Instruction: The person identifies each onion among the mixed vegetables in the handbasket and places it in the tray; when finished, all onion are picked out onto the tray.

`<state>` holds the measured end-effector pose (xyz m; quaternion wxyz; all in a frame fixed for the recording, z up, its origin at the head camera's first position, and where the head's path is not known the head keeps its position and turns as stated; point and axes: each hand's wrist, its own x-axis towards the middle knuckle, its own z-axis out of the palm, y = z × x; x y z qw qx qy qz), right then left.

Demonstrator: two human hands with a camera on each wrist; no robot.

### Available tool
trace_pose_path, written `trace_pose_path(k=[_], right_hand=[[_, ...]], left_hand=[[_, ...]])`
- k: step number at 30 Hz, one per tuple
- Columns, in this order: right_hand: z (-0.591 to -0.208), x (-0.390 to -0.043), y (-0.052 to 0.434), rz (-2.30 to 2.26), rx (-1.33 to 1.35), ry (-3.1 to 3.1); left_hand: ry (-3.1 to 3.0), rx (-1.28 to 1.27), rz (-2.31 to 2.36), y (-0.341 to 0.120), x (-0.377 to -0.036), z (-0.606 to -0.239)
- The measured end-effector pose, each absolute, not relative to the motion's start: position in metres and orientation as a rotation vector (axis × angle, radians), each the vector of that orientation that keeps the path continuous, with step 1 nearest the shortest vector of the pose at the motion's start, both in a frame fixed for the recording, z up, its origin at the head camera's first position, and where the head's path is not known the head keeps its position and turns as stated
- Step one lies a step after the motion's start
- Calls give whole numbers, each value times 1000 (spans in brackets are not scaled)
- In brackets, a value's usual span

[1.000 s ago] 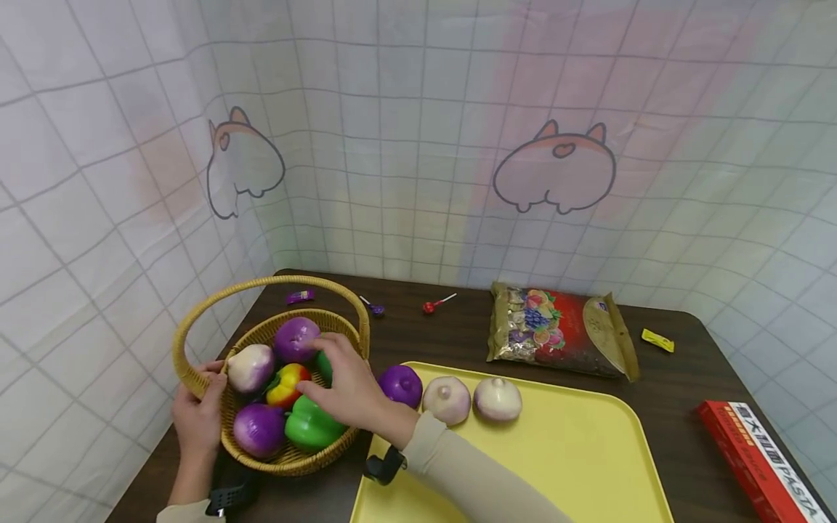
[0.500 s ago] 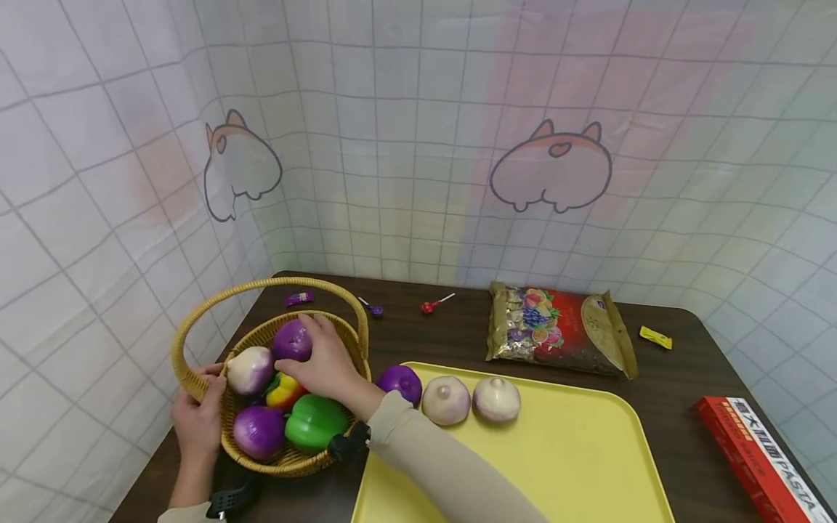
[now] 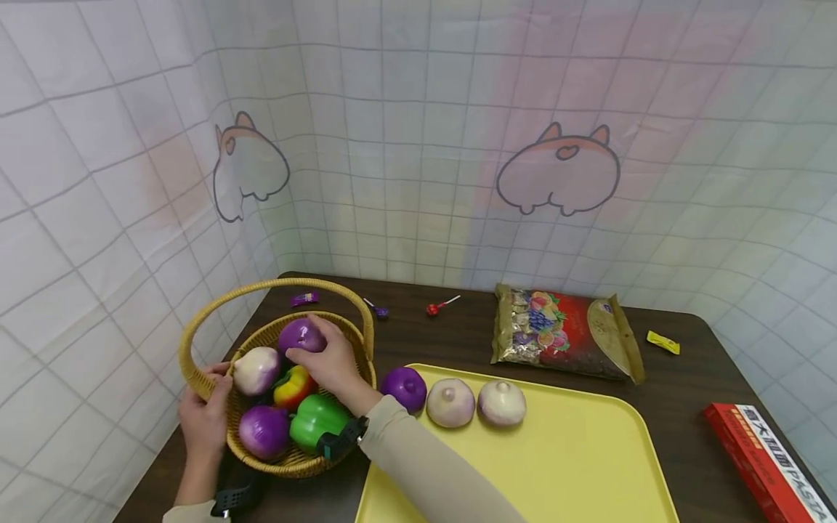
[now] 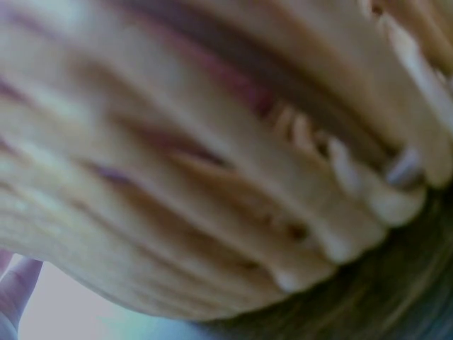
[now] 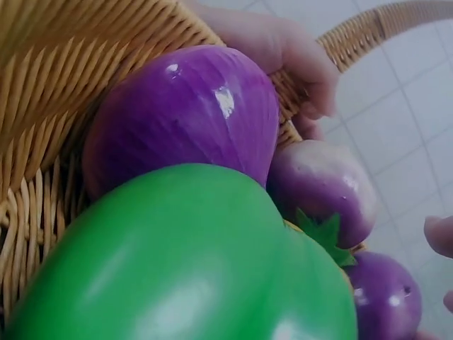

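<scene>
A wicker basket (image 3: 297, 468) with a tall handle stands at the table's left. My left hand (image 3: 204, 418) grips its left rim at the handle's base. Inside, my right hand (image 3: 336, 363) pinches the rear purple onion (image 3: 297, 334) between thumb and fingers. Around it lie a white-purple onion (image 3: 257, 369), a red-yellow pepper (image 3: 293, 385), a green bell pepper (image 3: 314, 421) and another purple onion (image 3: 264, 432). The right wrist view has the green bell pepper (image 5: 177, 262) large in front, fingertips (image 5: 440, 237) at the right. Blurred basket weave (image 4: 212, 177) fills the left wrist view.
A yellow tray (image 3: 562, 465) carries a purple onion (image 3: 404, 388) and two whitish onions (image 3: 451, 403) along its back edge. Behind lie a candy bag (image 3: 565, 330), two lollipops (image 3: 433, 309) and small wrapped sweets (image 3: 663, 342). A red pasta box (image 3: 771, 461) lies right.
My right hand has moved from above the peppers to the rear purple onion and taken hold of it. The onion has risen slightly. My left hand stays on the basket.
</scene>
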<state>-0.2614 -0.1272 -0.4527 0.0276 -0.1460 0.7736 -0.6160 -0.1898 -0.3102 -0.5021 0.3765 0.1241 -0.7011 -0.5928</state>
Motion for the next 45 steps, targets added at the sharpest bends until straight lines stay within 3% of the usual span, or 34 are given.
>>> trace_pose_path(k=[26, 36, 45], right_hand=[[-458, -272, -134, -1780, -519, 2455], [-461, -275, -137, -1658, -623, 2382], [-463, -276, -137, -1725, -632, 2380]], left_hand=[[-1792, 273, -1504, -312, -194, -501], [-1800, 263, -1510, -297, -176, -474], [-1808, 260, -1493, -296, -173, -473]])
